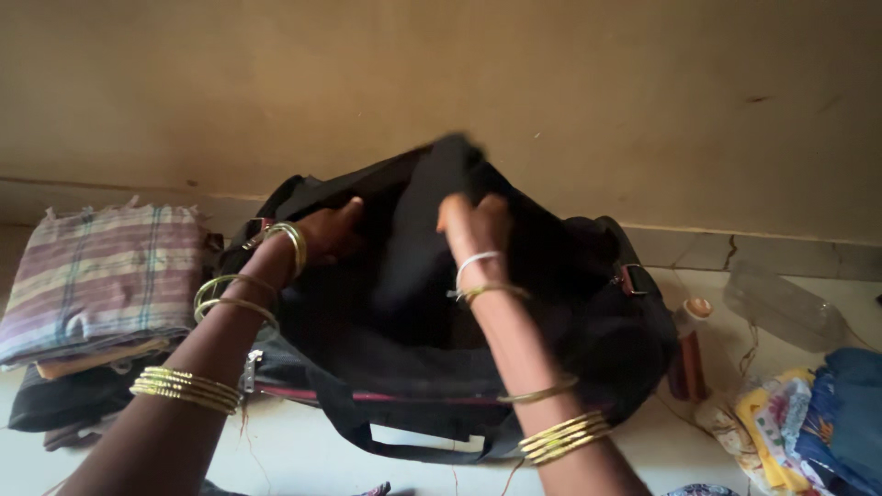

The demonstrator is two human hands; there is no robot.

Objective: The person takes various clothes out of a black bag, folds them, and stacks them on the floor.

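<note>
A black duffel bag (588, 321) lies open on the pale floor against the wall. My left hand (329, 231) reaches into the bag's left side, gripping its dark edge. A black cloth (432, 197) rises from the bag's mouth, and my right hand (473, 225) pinches it. Both wrists and forearms carry several gold bangles; the right wrist also has a white band. The inside of the bag is too dark to see.
A folded plaid cloth (101, 276) tops a stack of folded clothes at the left. A small brown bottle (691, 354) stands by the bag's right end. A clear plastic bottle (781, 308) lies beyond it. Colourful fabrics (808, 422) sit at the lower right.
</note>
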